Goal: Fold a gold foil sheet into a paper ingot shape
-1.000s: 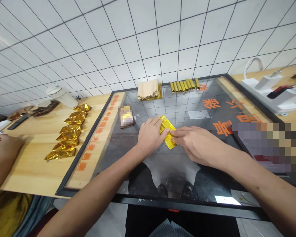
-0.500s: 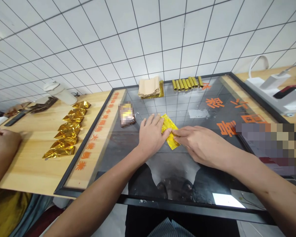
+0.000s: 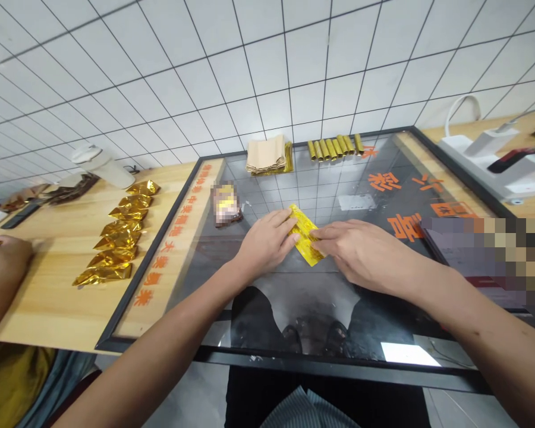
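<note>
Hands at work on foil. The foil (image 3: 307,236), a small gold sheet with a creased look, lies aslant on the glass (image 3: 267,193), between the two hands. The left hand (image 3: 267,239) is palm down over its left edge, thumb slightly parted from the fingers; the right hand (image 3: 348,246) is narrow, fingertips bunched at the right edge, though whether the hidden thumb pinches from below cannot be told. Judged by its sheen and creasing, the foil should prove very light, soft and slick, quick to wrinkle and perhaps to tear; its opposite edges offer the best hold, with flat, gentle pressure. Beyond it stand a brown paper stack (image 3: 265,154) and a row of gold tubes (image 3: 330,150); at left lie gold twists (image 3: 118,235). Writing: orange characters run down the left strip, 大 (image 3: 168,245) being the plainest, and larger ones stand at right, where 喜 (image 3: 405,229) and 彩 (image 3: 384,181) seem readable. The packet (image 3: 226,205) is blurred, so no brand can be read; the pale patch (image 3: 356,203) is likewise illegible
</note>
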Tool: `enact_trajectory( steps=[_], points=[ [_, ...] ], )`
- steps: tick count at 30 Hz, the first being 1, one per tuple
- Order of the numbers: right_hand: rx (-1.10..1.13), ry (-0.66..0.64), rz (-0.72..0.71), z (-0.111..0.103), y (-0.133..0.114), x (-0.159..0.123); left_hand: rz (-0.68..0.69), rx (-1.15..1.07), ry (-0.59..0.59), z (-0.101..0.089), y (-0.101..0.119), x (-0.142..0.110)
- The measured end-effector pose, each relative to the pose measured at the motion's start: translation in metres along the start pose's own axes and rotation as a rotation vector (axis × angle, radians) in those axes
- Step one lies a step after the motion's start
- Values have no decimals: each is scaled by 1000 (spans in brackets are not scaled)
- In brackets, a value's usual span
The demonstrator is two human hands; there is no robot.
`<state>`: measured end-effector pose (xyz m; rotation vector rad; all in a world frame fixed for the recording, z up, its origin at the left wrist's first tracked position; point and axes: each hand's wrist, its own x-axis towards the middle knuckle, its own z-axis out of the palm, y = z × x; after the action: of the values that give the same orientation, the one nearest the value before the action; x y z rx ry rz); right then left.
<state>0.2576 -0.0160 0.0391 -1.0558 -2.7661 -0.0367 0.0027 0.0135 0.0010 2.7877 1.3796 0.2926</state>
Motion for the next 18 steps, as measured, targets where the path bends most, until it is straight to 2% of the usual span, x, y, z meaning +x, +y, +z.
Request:
enact_trajectory(
  steps=[2,5,8,13,18],
  points=[
    [-23,-38,-16,-5,4,0,-56,99,-6,-5,11,-2],
    [-42,36,63,-8,7,2,-131,250,-1,-10,30,-8],
    [-11,96,107,-1,6,5,-151,292,12,-11,43,-13],
    [21,104,67,23,-2,10,-170,261,16,-5,50,-13],
    [41,34,85,40,-8,12,-166,251,18,-6,49,-15]
  ],
)
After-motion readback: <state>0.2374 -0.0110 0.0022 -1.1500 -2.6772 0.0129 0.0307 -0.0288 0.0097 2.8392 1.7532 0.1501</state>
